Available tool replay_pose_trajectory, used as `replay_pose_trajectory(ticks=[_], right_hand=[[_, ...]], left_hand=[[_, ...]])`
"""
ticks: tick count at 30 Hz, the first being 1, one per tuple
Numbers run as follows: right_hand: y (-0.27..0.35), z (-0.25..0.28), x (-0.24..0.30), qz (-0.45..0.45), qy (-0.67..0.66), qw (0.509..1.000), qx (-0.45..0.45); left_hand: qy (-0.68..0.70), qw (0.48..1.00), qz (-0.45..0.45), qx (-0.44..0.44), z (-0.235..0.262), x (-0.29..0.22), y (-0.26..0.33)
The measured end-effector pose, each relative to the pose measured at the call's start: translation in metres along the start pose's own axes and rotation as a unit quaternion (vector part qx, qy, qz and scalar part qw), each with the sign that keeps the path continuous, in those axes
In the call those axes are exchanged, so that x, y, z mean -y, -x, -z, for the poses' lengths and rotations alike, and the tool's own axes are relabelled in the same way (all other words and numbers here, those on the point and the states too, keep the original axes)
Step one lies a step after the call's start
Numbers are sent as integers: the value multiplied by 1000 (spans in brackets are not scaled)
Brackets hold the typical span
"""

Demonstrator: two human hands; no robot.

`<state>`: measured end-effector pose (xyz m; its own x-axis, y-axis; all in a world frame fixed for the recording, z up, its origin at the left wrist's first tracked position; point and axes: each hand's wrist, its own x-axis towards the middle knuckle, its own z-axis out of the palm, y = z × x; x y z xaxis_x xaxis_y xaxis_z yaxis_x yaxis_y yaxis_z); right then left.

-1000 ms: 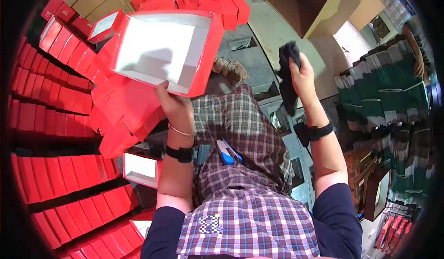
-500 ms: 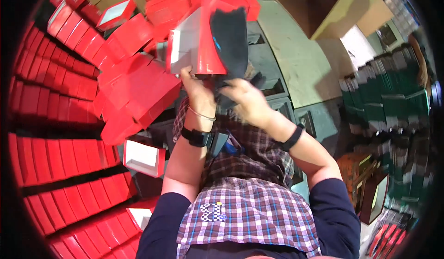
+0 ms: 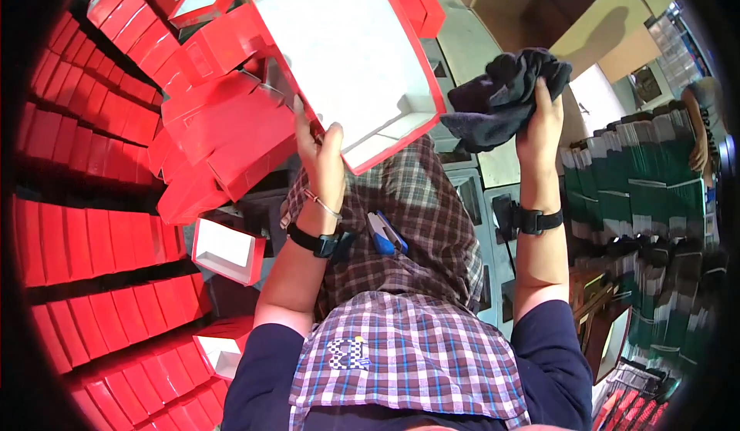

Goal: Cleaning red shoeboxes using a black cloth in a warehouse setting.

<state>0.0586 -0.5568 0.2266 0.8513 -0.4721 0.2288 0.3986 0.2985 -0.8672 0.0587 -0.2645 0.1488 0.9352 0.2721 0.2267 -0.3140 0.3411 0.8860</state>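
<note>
Left fingers [image 3: 303,132] grip a red box [image 3: 351,61] at its left rim; right fingers [image 3: 545,101] clutch dark cloth [image 3: 493,103] bunched leftward.

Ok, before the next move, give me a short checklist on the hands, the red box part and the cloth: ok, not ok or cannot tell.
1. Left hand grips the red box part by its near left edge: ok.
2. Box part's white inside faces the camera, nothing seen lying in it: ok.
3. Right hand holds the dark cloth, bunched up: ok.
4. Cloth is apart from the box part: cannot tell; they come very close at the near right corner.
5. A hand is free: not ok; both are occupied.
6. Lap is clear: not ok; a blue-and-white tool lies there.
</note>
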Motion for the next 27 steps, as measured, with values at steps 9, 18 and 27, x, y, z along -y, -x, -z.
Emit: replay_pose_trajectory(ticks=[9,18,27], right_hand=[[-50,-41,72,-154,-245,943,163],[-28,-18,-58,369,705,551,250],[36,6,-155,149,750,622,171]], left_hand=[[-201,973,-23,115,9,-6,-4],[-284,933,-30,216,4,-7,2],[-416,867,-29,273,-35,-28,17]])
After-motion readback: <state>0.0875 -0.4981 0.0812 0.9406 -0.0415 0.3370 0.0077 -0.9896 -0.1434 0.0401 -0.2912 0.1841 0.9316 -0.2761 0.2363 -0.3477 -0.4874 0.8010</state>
